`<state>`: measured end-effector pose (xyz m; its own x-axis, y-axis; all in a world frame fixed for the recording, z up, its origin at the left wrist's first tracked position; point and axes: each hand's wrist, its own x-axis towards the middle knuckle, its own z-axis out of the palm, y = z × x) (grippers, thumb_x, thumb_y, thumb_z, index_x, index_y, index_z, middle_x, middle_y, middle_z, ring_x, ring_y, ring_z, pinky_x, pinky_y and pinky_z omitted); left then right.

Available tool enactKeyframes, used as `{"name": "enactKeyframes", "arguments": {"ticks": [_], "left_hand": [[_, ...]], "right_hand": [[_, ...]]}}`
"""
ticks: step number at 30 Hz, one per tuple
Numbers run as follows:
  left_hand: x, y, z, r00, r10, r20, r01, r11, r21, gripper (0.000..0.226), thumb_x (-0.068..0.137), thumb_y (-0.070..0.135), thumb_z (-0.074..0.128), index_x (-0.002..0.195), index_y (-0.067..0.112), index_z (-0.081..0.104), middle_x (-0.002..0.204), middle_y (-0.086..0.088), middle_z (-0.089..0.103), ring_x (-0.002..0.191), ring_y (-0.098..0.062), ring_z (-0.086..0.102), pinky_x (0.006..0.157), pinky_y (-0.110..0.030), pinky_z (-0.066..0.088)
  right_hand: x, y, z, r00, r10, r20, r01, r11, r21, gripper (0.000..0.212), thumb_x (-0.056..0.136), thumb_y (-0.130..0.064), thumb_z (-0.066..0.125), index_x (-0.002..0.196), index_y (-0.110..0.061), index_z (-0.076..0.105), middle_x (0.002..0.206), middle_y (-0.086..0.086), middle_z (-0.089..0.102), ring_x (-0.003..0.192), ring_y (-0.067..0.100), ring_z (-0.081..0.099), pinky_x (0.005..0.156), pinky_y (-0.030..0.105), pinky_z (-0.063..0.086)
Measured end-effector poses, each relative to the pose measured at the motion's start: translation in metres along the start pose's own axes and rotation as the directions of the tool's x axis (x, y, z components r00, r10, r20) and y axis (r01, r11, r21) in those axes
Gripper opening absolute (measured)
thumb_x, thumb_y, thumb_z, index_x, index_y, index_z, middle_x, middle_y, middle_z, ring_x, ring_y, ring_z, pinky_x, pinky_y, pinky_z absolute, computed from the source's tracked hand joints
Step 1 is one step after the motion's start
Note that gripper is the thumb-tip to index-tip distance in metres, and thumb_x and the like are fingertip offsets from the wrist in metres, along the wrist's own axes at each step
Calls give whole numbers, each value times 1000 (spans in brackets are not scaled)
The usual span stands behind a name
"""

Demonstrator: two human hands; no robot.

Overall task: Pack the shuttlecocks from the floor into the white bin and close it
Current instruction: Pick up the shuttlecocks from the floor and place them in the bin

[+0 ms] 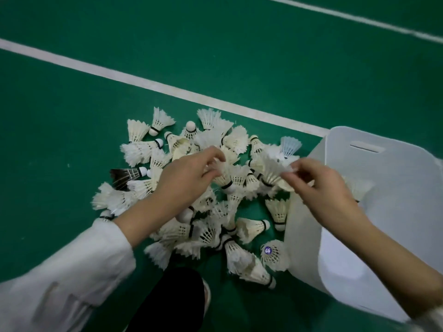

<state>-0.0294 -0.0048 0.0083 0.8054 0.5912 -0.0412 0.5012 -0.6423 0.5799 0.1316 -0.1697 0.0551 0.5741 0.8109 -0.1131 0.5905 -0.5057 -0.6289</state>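
Observation:
A heap of several white feather shuttlecocks (182,178) lies on the green court floor, with one black-feathered shuttlecock (124,176) at its left edge. The white bin (395,188) stands open to the right of the heap, a shuttlecock (357,188) visible inside. My left hand (189,178) hovers over the middle of the heap, fingertips pinching the feathers of a shuttlecock (225,176). My right hand (318,185) is by the bin's left rim, fingers closed on a bunch of shuttlecocks (275,168).
A white court line (153,86) runs diagonally behind the heap, and a second line (359,19) crosses the far right corner. My dark trouser leg and shoe (177,298) are at the bottom, close to the heap's near edge.

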Motion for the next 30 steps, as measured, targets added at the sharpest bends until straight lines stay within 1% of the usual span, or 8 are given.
{"name": "enactKeyframes", "arguments": {"ticks": [3, 6, 11, 14, 17, 21, 26, 30], "left_hand": [[5, 34, -9, 1000, 9, 20, -9, 1000, -11, 38, 87, 40, 58, 120, 31, 41, 110, 12, 65, 76, -15, 61, 70, -32, 51], [10, 61, -10, 997, 80, 20, -80, 997, 18, 25, 85, 44, 58, 105, 31, 55, 101, 15, 66, 78, -9, 58, 67, -27, 44], [13, 84, 2, 982, 171, 79, -174, 984, 38, 14, 86, 42, 57, 94, 30, 59, 89, 18, 61, 67, 1, 49, 66, -28, 46], [11, 81, 9, 972, 203, 118, -207, 978, 23, 11, 87, 38, 55, 92, 28, 57, 89, 17, 61, 60, 6, 48, 59, -26, 46], [7, 76, 15, 965, 192, 177, -186, 981, -51, 3, 87, 33, 57, 87, 31, 55, 87, 18, 62, 61, 9, 53, 56, -25, 42], [-2, 72, 21, 958, 178, 226, -176, 984, -31, 6, 87, 29, 59, 85, 34, 56, 81, 23, 62, 71, 1, 57, 64, -32, 49], [-9, 65, 19, 953, 197, 230, -197, 980, -23, 6, 87, 28, 60, 87, 33, 58, 75, 30, 55, 71, 12, 51, 61, -24, 43], [-9, 54, 13, 953, 189, 238, -190, 982, -21, 3, 87, 31, 59, 89, 32, 57, 78, 25, 57, 70, 4, 53, 63, -29, 47]], "right_hand": [[-9, 18, -30, 983, 100, -156, -78, 987, 141, 15, 93, -29, 51, 86, -17, 57, 72, 5, 59, 66, 21, 55, 61, 35, 44], [-21, 49, -61, 934, 234, -271, -177, 960, 218, 14, 95, -26, 47, 89, -18, 56, 71, 0, 57, 57, 11, 53, 55, 29, 42], [-59, 98, -94, 855, 399, -332, -334, 912, 236, 18, 97, -29, 44, 96, -17, 57, 77, -1, 59, 63, 17, 53, 53, 25, 40], [-71, 97, -97, 853, 390, -346, -316, 915, 252, 21, 96, -30, 45, 96, -14, 60, 81, 2, 62, 62, 13, 54, 54, 23, 43], [-65, 76, -91, 856, 322, -405, -134, 894, 427, 17, 96, -21, 46, 91, -12, 60, 79, 4, 62, 58, 8, 55, 49, 17, 46], [-36, 35, -63, 929, 196, -314, 60, 757, 650, 14, 96, -14, 45, 92, -13, 59, 91, 4, 65, 58, 11, 58, 39, 21, 41], [12, 13, -7, 977, 118, -175, -22, 881, 472, 20, 98, -27, 43, 93, -17, 59, 89, 8, 65, 52, 20, 63, 42, 29, 47], [29, 14, 18, 980, 184, -68, -122, 843, 524, 23, 98, -20, 42, 78, -20, 54, 68, 16, 61, 61, 34, 66, 61, 45, 58]]}}
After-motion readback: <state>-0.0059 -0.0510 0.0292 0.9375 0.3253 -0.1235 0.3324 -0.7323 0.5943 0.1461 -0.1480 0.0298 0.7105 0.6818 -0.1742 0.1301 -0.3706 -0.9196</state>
